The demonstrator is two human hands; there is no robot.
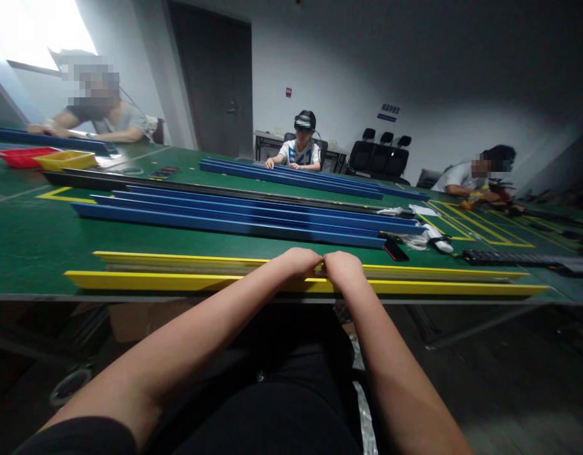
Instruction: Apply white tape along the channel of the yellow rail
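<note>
Two long yellow rails [168,281] lie side by side along the near edge of the green table [45,240]; whether they are one channel I cannot tell. My left hand [298,260] is over the middle of the yellow rails, its fingers curled and closed. Close against it, almost touching, my right hand [343,268] is closed the same way. Something small and dark shows between the fingertips, but its kind cannot be made out. The backs of both hands hide most of the fingers.
Beyond lie blue rails [225,218], a black rail [102,181], a phone [395,249] and clear plastic wrap [412,240]. Red [23,157] and yellow [68,161] trays stand far left. Three people sit around the table, one behind more blue rails [291,179].
</note>
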